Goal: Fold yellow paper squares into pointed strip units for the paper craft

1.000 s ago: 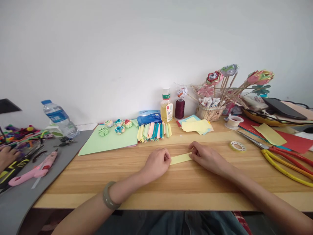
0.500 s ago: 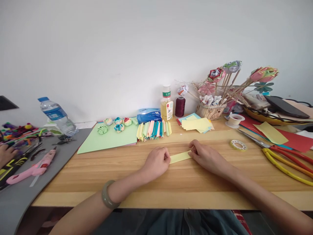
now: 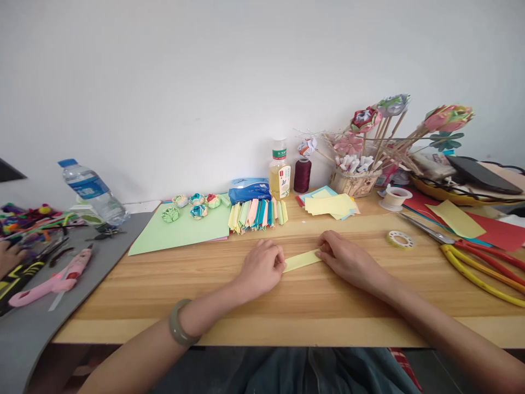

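Note:
A narrow yellow paper strip [image 3: 302, 261] lies between my two hands, low over the wooden table [image 3: 229, 328]. Its left end is pinched in the closed fingers of my left hand [image 3: 263, 268]; the right end is gripped by the fingers of my right hand [image 3: 346, 257]. Behind them stands a row of folded paper pieces [image 3: 257, 214] in yellow, green, pink and teal. Several folded paper flowers [image 3: 198, 212] rest on a green sheet [image 3: 184, 235]. A stack of yellow and blue paper [image 3: 330, 205] lies behind my right hand.
On the right are scissors [image 3: 443, 238], a tape roll [image 3: 400, 239], a white spool [image 3: 395, 198] and a basket of paper flowers [image 3: 356, 183]. A glue bottle [image 3: 279, 175] and dark thread [image 3: 302, 176] stand behind. At left are a pink glue gun [image 3: 61, 282], water bottle [image 3: 92, 189] and another person's hand [image 3: 10, 257].
The view has shifted slightly. Both hands keep hold of the yellow strip in nearly the same place.

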Motion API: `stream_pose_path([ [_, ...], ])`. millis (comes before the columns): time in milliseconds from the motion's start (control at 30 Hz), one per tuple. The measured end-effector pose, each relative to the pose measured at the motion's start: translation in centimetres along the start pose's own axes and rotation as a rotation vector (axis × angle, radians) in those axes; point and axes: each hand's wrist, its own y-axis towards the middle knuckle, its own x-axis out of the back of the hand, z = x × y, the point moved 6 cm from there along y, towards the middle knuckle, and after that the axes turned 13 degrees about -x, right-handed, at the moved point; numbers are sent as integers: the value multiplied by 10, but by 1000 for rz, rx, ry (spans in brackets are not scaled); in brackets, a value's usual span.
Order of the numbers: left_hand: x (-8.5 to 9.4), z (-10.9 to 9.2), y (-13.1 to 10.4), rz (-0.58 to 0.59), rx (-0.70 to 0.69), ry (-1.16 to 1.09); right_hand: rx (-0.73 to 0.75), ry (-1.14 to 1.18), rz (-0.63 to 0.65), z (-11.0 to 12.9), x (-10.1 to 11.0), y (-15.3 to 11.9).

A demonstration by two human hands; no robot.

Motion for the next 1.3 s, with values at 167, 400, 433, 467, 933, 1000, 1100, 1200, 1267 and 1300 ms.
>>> stream_pose_path([
  [167,-3,-10,-2,47,-202,63,97,-5,-53,1,3,-2],
  [400,-9,-19,-11,99,-420,308,434,-92,-124,24,6,-22],
  [433,-9,-20,-11,95,-424,321,523,-110,-123,30,4,-29],
  [467,-8,-21,-12,87,-428,332,590,-123,-115,35,1,-35],
  [933,-8,-10,-39,241,-505,602,564,-109,152,36,-13,-53],
  [1000,-6,-10,-44,259,-543,628,571,-105,157,34,-11,-54],
  [1100,-3,-10,-46,286,-573,644,564,-93,128,21,-6,-52],
  [1200,-1,-11,-44,285,-589,630,517,-116,75,2,-1,-48],
  [1267,-1,-15,-40,249,-616,620,498,-135,60,-6,1,-47],
  [1300,-2,-19,-36,223,-633,621,496,-145,56,-8,1,-47],
])
